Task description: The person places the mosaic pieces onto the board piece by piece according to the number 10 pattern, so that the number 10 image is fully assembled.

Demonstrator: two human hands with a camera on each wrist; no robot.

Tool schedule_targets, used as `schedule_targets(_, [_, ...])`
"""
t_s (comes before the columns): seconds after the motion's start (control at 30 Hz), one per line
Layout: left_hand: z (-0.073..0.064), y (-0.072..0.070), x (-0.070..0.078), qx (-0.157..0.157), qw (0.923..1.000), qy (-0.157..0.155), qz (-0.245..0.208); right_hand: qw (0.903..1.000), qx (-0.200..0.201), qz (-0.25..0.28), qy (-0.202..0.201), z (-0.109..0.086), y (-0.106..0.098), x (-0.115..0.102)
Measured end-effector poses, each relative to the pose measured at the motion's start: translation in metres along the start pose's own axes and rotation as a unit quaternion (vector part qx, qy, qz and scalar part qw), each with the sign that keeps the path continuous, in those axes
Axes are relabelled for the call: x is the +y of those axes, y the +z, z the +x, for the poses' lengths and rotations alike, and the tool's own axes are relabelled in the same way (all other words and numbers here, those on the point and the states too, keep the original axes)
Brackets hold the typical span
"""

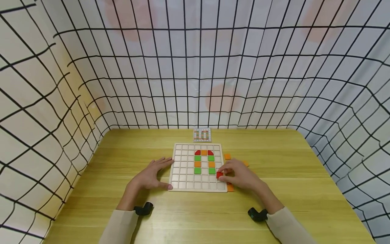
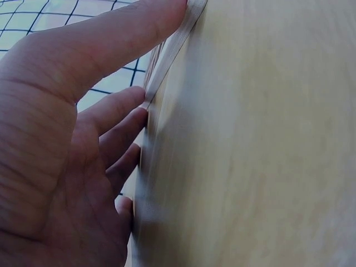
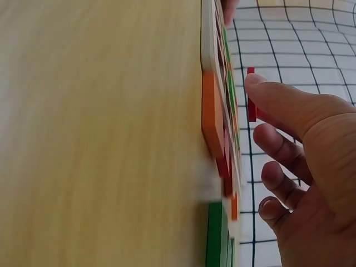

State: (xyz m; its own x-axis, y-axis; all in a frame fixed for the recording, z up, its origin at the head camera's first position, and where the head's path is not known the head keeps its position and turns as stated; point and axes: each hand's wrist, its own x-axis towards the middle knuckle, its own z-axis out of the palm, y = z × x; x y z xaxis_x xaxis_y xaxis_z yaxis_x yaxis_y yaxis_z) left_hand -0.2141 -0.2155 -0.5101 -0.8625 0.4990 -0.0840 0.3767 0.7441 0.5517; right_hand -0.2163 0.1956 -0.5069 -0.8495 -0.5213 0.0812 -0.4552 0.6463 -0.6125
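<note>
Partway, probably: nine tiles [image 1: 197,164] placed, your right fingers [image 1: 226,165] pinch a red piece [image 1: 219,175], left fingers [image 1: 160,163] spread, loose tiles [image 1: 230,188] waiting.

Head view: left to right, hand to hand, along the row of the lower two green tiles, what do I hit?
Left hand → gridded board → left green tile → right green tile → pinched red tile → right hand.

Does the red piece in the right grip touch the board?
No, the right wrist view shows a gap between the red piece and the board.
</note>
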Motion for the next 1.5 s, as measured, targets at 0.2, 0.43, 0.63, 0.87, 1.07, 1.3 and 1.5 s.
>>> schedule_targets(0.2, [0.0,0.001,-0.001,-0.001,1.0,0.001,0.003,0.9997,-0.013,-0.002,-0.021,0.008,0.007,-0.009])
schedule_targets(0.43, [0.002,0.001,-0.002,0.002,1.0,0.003,-0.004,0.9985,-0.031,0.013,-0.044,0.014,0.013,-0.012])
schedule_targets(0.63, [0.002,0.001,-0.001,0.002,1.0,0.004,-0.002,0.997,-0.03,0.024,-0.067,0.014,0.016,-0.012])
schedule_targets(0.87, [0.002,0.001,-0.001,0.0,1.0,0.001,-0.003,0.9979,-0.033,0.035,-0.044,0.014,0.016,-0.01])
schedule_targets(1.07, [0.002,0.001,-0.001,-0.001,1.0,0.002,0.0,0.998,-0.03,0.051,-0.021,0.013,0.014,-0.006])
schedule_targets(1.3, [0.003,0.001,0.0,0.0,0.9999,0.009,-0.005,0.9973,0.032,0.055,0.037,0.004,-0.005,0.008])
schedule_targets(1.5, [0.002,0.001,-0.001,0.002,0.9999,0.012,-0.006,0.9954,0.061,0.03,0.067,-0.01,-0.021,0.034])
